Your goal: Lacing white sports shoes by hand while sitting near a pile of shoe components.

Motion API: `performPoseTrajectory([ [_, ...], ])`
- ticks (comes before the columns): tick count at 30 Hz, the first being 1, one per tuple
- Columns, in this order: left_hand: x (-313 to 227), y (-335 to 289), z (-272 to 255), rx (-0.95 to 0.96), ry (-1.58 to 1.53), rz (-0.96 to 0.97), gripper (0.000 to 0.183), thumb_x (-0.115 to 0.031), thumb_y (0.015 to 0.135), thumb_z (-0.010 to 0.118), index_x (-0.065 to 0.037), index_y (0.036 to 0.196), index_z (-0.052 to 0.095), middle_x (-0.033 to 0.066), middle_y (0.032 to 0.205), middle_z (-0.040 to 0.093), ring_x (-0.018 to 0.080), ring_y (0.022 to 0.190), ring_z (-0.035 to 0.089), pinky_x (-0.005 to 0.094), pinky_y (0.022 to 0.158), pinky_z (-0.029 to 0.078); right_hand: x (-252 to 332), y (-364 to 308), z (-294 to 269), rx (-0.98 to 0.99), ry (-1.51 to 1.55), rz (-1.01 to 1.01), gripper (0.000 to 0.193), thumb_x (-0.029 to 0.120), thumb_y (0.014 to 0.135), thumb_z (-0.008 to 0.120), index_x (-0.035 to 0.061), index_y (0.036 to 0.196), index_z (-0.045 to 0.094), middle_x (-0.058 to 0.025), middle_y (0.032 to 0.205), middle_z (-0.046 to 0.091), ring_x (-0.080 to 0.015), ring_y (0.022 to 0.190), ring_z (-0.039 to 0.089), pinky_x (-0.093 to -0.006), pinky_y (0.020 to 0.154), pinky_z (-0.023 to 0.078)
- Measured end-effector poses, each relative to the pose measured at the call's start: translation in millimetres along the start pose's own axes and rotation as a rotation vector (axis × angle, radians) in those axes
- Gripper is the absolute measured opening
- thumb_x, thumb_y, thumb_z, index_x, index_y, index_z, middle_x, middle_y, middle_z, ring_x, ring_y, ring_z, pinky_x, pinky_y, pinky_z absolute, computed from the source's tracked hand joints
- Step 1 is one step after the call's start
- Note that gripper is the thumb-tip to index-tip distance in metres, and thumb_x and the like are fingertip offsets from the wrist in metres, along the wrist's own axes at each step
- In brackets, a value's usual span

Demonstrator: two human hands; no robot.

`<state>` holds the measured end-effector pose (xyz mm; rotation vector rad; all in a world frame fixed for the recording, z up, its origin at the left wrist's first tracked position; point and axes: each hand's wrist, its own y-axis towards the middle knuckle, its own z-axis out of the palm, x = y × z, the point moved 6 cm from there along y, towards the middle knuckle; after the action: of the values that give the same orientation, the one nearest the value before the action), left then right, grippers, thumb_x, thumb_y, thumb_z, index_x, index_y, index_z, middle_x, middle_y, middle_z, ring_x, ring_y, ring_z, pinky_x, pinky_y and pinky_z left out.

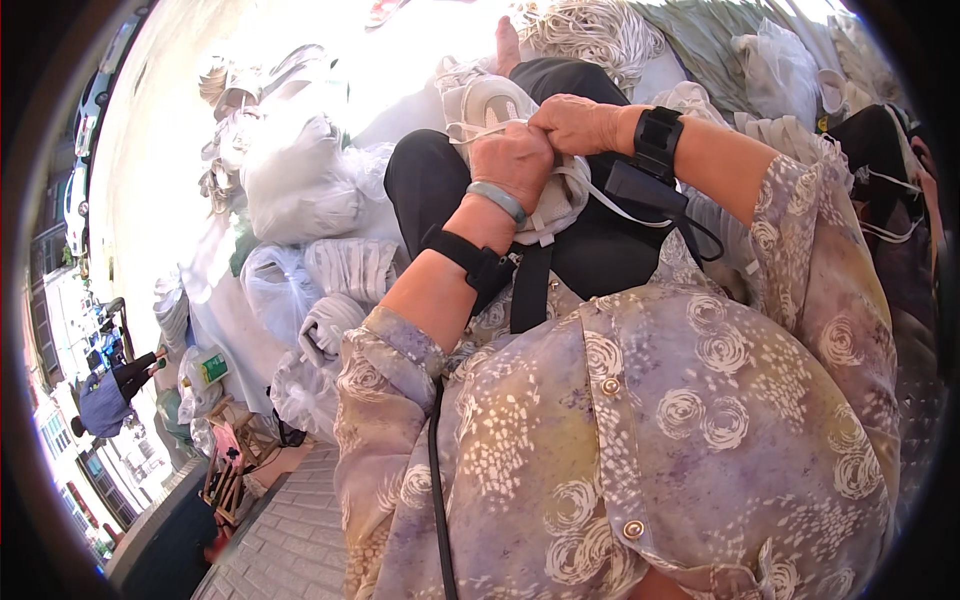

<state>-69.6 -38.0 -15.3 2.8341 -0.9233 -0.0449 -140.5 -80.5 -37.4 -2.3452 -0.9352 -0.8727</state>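
Note:
A pale beige shoe (487,104) rests between my raised knees, sole end away from me, with more pale shoe fabric below my hands. My left hand (512,160) is closed in a fist over the shoe. Right beside it my right hand (578,124) is closed too, its fingers meeting the left ones. A white shoelace (625,212) trails from under the hands to the right, and another stretch crosses the shoe by the left knuckles. The fingertips themselves are mostly hidden.
A heap of white laces (590,40) lies beyond my knees. Clear plastic bags (305,185) and stacked pale shoe pieces (350,265) crowd the left. At far left are a wooden folding stool (232,470) and another person (105,400). More bags (780,65) stand at far right.

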Motion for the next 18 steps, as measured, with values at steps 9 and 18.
performPoseTrajectory([
  [9,18,-3,-15,0.241,-0.227,-0.203,0.017,-0.018,0.073,0.053,-0.002,0.069,0.059,0.0166,0.066,0.060,0.0335,0.066,0.062,0.0416,0.059,0.050,11,-13,4,-0.173,-0.015,0.147,0.039,0.016,0.067,0.058,0.0050,0.105,0.057,-0.0187,0.084,0.062,-0.0327,0.084,0.060,-0.0403,0.076,0.045],
  [18,174,-279,-34,0.507,-0.013,-0.740,0.026,-0.022,0.077,0.046,0.001,0.069,0.057,0.0242,0.073,0.059,0.0391,0.073,0.058,0.0471,0.070,0.045,-9,-28,17,-0.510,0.181,0.199,0.036,0.016,0.067,0.057,0.0034,0.099,0.048,-0.0105,0.074,0.053,-0.0253,0.069,0.054,-0.0356,0.066,0.043],
])
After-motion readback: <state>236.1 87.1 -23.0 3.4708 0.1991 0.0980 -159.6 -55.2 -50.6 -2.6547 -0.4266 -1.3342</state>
